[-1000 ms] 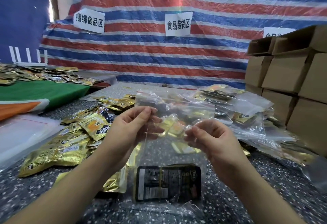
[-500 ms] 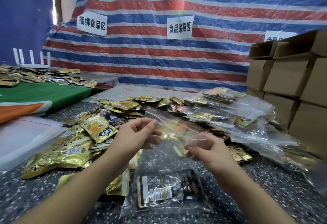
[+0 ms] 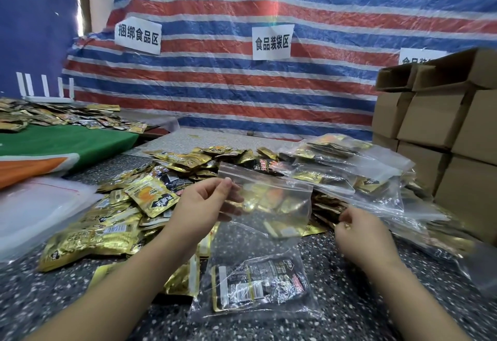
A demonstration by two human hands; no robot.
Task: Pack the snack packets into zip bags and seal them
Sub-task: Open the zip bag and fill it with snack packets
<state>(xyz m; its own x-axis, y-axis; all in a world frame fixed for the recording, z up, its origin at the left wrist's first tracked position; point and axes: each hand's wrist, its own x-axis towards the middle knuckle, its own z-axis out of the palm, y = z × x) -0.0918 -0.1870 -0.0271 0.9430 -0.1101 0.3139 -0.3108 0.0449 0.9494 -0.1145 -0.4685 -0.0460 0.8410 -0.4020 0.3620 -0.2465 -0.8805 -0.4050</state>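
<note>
One clear, crinkled zip bag [image 3: 265, 206], dark snack packet [image 3: 258, 283] inside.

A red, white and blue striped tarp [image 3: 242, 93] hangs across the back, with three white paper signs [image 3: 272, 42] bearing Chinese characters fixed to it. Stacked brown cardboard boxes [image 3: 441, 125] stand at the right. At the left lies a green and orange cloth [image 3: 61, 144], with a white slotted rack [image 3: 45, 90] behind it. The tabletop [image 3: 363, 300] is dark speckled stone.

Loose packets [image 3: 129, 206] left, filled bags [image 3: 349, 176] right, boxes [image 3: 441, 125] far right, zip bag [image 3: 258, 273] front centre on table [image 3: 363, 300]
</note>
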